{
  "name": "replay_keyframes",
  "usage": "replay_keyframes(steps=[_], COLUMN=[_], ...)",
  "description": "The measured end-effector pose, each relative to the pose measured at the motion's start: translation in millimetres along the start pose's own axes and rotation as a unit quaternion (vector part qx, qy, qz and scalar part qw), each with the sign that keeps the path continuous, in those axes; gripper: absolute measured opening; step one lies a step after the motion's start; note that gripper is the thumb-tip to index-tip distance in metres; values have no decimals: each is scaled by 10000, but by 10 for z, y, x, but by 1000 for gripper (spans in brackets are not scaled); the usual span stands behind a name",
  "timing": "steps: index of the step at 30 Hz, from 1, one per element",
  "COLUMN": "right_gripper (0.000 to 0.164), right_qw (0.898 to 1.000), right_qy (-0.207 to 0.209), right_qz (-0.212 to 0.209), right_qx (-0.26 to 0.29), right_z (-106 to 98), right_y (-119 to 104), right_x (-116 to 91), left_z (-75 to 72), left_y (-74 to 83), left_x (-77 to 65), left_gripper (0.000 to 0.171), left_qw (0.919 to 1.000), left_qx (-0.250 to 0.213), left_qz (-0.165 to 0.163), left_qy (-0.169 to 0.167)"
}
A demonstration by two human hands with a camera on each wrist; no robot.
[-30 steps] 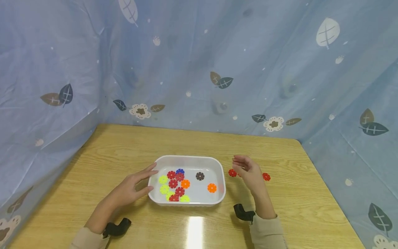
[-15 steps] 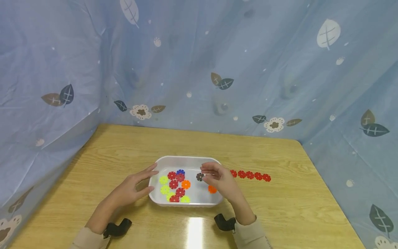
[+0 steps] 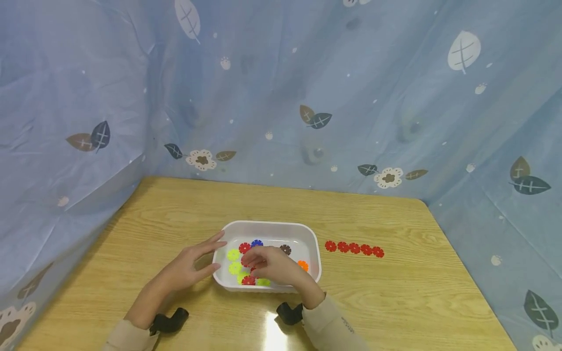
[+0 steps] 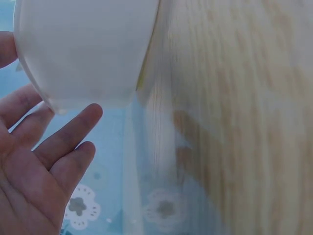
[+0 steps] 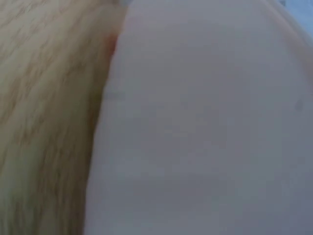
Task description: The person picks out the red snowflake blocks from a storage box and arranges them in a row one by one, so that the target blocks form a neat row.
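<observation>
My left hand (image 3: 186, 268) rests its fingertips and thumb against the left end of a white plastic tray (image 3: 272, 223). Seen from the left wrist, its fingers (image 4: 73, 132) are loosely spread at the tray's wall (image 4: 88, 58). Over the tray's middle, my right hand (image 3: 281, 267) points its relaxed fingers down at notched snowflake discs, partly covering them. Around it lie a red disc (image 3: 244, 248), a blue disc (image 3: 257, 243), yellow discs (image 3: 233, 254), a brown disc (image 3: 285, 249) and an orange disc (image 3: 303, 265). The right wrist view is blurred and mostly filled by the tray's wall (image 5: 195, 122).
To the right of the tray, several red discs (image 3: 354, 248) lie in a straight row on the wooden table (image 3: 395, 292). A blue curtain (image 3: 263, 97) with leaf prints hangs behind the table and at both sides.
My right hand has moved left from above the row of red discs to the middle of the tray, uncovering the row. My left hand has stayed at the tray's left end.
</observation>
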State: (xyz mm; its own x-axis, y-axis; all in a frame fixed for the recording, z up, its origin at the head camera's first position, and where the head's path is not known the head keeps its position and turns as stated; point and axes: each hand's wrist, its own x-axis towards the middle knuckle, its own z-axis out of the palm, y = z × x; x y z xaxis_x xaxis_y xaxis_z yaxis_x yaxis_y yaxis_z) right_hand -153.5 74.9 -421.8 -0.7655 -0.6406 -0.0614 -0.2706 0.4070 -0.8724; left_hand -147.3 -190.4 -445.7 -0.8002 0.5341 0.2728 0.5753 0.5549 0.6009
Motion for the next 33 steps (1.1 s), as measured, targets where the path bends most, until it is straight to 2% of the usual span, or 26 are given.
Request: replay_keyframes(steps=[6, 12, 19, 26, 33], right_gripper=[26, 26, 22, 19, 19], right_qw=[9980, 9902, 9869, 9765, 9640], right_qy=[-295, -288, -373, -627, -888], right_qz=[120, 276, 416, 491, 378], right_qx=[-553, -1336, -1513, -2005, -2476], right_z=[75, 129, 163, 178, 207], right_y=[16, 43, 10, -19, -26], right_x=[97, 148, 180, 240, 272], left_z=[8, -15, -35, -28, 9], left_y=[-11, -4, -1, -1, -2], left_x=[19, 35, 19, 4, -13], left_gripper=[50, 50, 49, 49, 49], left_qw=[10000, 10000, 9999, 9999, 9999], left_qx=[0, 42, 75, 51, 7], left_qz=[-60, -45, -89, -115, -117], left_qy=[-43, -36, -48, -51, -74])
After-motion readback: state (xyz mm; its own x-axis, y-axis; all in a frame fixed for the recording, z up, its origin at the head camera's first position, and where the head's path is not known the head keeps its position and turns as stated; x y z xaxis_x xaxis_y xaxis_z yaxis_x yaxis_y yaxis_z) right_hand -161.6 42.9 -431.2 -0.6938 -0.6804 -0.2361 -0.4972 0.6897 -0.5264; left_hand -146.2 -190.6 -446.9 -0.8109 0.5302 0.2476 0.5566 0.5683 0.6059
